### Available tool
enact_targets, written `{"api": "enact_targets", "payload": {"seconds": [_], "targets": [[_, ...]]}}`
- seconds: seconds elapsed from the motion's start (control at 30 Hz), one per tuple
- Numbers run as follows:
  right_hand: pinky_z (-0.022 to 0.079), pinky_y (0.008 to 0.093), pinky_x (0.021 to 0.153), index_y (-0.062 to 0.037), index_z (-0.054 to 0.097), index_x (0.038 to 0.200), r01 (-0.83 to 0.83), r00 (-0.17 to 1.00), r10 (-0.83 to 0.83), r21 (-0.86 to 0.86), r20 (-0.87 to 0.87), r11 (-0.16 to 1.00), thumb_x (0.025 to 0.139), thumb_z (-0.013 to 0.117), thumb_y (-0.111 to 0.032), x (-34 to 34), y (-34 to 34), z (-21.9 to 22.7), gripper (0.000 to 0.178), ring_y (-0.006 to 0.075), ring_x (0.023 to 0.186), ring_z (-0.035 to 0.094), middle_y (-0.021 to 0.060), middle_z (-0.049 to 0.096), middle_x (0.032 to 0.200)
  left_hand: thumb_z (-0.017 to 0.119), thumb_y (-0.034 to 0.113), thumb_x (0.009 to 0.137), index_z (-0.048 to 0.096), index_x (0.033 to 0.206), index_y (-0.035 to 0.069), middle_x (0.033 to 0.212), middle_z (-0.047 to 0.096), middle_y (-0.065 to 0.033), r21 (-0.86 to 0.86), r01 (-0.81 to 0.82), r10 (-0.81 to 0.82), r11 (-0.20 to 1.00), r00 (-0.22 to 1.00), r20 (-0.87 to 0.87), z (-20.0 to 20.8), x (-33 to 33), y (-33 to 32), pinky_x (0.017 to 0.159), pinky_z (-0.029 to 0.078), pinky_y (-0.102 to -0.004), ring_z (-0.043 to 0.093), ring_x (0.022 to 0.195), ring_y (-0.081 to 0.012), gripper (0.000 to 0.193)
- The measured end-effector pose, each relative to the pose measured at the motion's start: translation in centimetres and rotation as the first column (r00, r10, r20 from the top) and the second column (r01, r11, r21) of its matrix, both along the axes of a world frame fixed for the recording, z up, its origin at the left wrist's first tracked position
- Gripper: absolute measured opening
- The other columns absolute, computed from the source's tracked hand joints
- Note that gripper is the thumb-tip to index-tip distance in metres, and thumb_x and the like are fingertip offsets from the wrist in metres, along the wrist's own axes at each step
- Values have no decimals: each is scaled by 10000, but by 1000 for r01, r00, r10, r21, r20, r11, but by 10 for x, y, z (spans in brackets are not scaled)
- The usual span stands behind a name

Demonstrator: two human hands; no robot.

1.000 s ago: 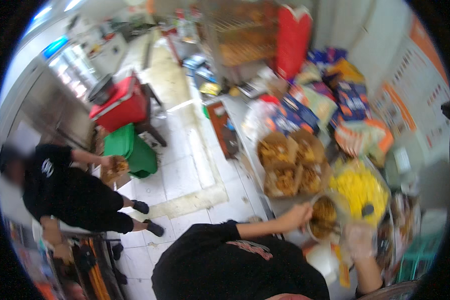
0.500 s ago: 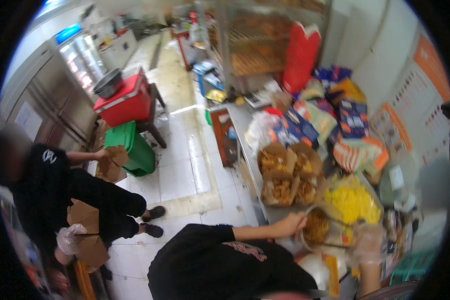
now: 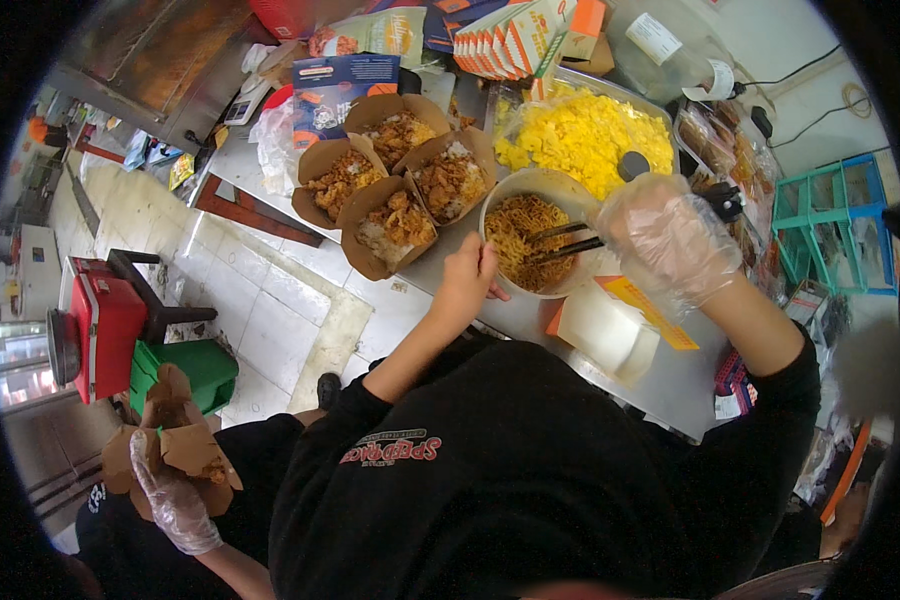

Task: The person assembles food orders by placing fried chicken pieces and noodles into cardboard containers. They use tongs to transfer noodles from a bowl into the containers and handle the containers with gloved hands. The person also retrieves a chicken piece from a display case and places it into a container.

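A pale round tub [image 3: 497, 196] of brown noodles [image 3: 523, 222] stands on the metal table in front of me. My bare left hand [image 3: 466, 275] grips the tub's near left rim, its fingers closed there. Over the tub's right side is my right hand [image 3: 665, 235], in a clear plastic glove and closed on black chopsticks [image 3: 568, 243] whose tips reach into the noodles. The glove hides most of their length. An open white paper box with an orange flap [image 3: 605, 335] sits just below the tub, nearest my body.
Several brown boxes [image 3: 395, 225] of rice and fried pieces stand left of the tub. A tray of yellow egg-like pieces [image 3: 595, 130] lies behind it. Teal baskets [image 3: 830, 215] are at the right. At lower left, another person's gloved hand [image 3: 175, 500] holds an open brown box [image 3: 175, 450].
My view has swung right and down toward the table. Both my hands remain at the tub, and the chopsticks now show in the noodles. The other person's boxes appear lower left.
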State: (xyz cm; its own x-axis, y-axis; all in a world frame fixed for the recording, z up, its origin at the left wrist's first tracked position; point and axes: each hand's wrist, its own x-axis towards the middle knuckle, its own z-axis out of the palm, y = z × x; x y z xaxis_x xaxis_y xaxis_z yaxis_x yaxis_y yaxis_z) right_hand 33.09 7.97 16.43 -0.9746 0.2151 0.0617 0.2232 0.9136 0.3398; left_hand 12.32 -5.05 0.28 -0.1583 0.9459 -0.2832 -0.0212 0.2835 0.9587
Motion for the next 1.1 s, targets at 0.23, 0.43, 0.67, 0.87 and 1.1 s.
{"api": "enact_targets", "payload": {"seconds": [0.23,0.43,0.67,0.87,1.1], "targets": [[480,411,762,-114,634,1093,62,995,-47,180,-83,982,736,725,-122,11,-21,85,368,275,895,593,96,575,873,438,217,1036,441,938,-26,688,602,-133,-29,25,-25,999,1000,17,-3,-3,0,468,535,-303,692,567,-231,263],[435,449,913,-95,573,1077,187,972,-217,264,90,946,756,641,-150,11,-26,78,333,310,959,577,111,601,968,441,212,1035,442,928,-21,671,601,-130,-24,2,-2,1000,1000,27,0,-2,0,469,535,-309,695,570,-239,257],[456,416,849,-85,616,1078,274,961,-274,9,31,962,736,673,-121,3,-32,71,349,314,925,576,123,578,910,440,204,1034,440,922,-19,675,608,-131,-38,15,-19,999,996,-91,1,-1,5,460,533,-318,690,555,-230,250],[480,406,744,-34,620,870,461,880,-398,-261,260,848,732,621,-163,-18,-19,10,190,365,813,609,182,598,833,436,206,1033,424,909,-9,678,608,-136,40,-6,9,999,998,-70,-4,2,17,454,529,-316,693,556,-233,248],[472,447,534,-45,627,676,267,945,-241,-95,220,959,673,633,-136,-11,-7,-6,91,371,587,593,166,566,579,443,203,1029,416,912,-6,688,601,-129,2,-8,8,1000,999,-46,-6,1,16,436,542,-321,691,555,-235,241]]}}
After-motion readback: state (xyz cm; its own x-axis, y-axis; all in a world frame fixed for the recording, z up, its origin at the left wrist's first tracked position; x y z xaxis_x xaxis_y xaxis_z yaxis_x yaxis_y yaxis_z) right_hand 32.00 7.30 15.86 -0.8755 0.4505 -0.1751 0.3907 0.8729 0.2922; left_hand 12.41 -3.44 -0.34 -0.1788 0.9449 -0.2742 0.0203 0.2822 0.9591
